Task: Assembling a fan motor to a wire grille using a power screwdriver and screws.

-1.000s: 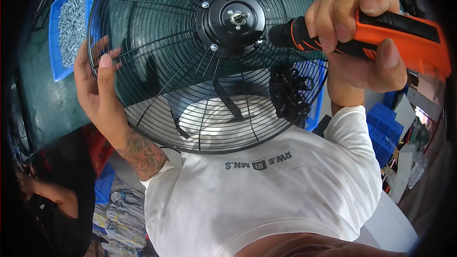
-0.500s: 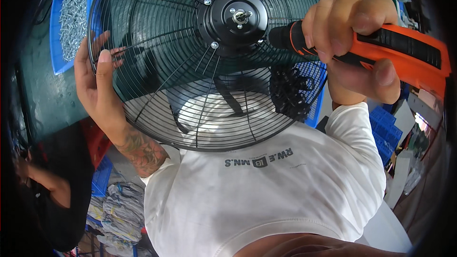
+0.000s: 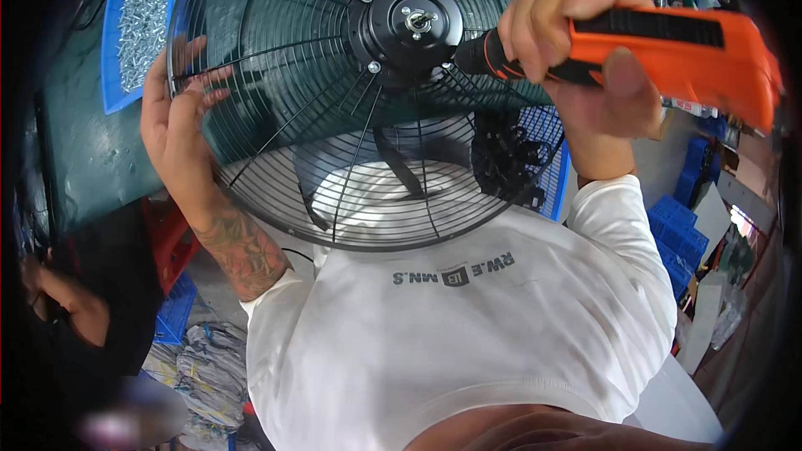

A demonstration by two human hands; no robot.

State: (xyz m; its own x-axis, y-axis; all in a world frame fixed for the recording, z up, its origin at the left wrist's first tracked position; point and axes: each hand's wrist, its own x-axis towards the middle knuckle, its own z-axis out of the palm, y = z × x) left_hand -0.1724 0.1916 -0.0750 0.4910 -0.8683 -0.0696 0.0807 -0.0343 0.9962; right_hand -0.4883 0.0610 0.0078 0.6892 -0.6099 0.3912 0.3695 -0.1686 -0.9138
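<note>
A round black wire fan guard [image 3: 386, 244] fills the upper middle. At its centre sits a black fan motor [image 3: 407, 48] with a protruding shaft and silvery screws around its edge. My left hand [image 3: 174, 113] is closed on the guard's left rim, thumb on the near side and fingers behind the wires. My right hand [image 3: 576, 38] grips an orange and black cordless screwdriver [image 3: 668, 31], lying almost level. Its black nose is beside the motor's lower right screw; whether it touches that screw I cannot tell.
A blue bin [image 3: 114, 83] of silvery screws [image 3: 144, 29] stands on the green table [image 3: 88, 159]. A blue crate [image 3: 547, 159] with black parts is behind the guard at right. A person in black [image 3: 88, 317] is at lower left, near bundled grey material [image 3: 213, 367]. Blue crates [image 3: 675, 238] stand at right.
The screwdriver and my right hand have shifted left and slightly up, and the tool lies more level. The guard has risen slightly, with my left hand still on its rim.
</note>
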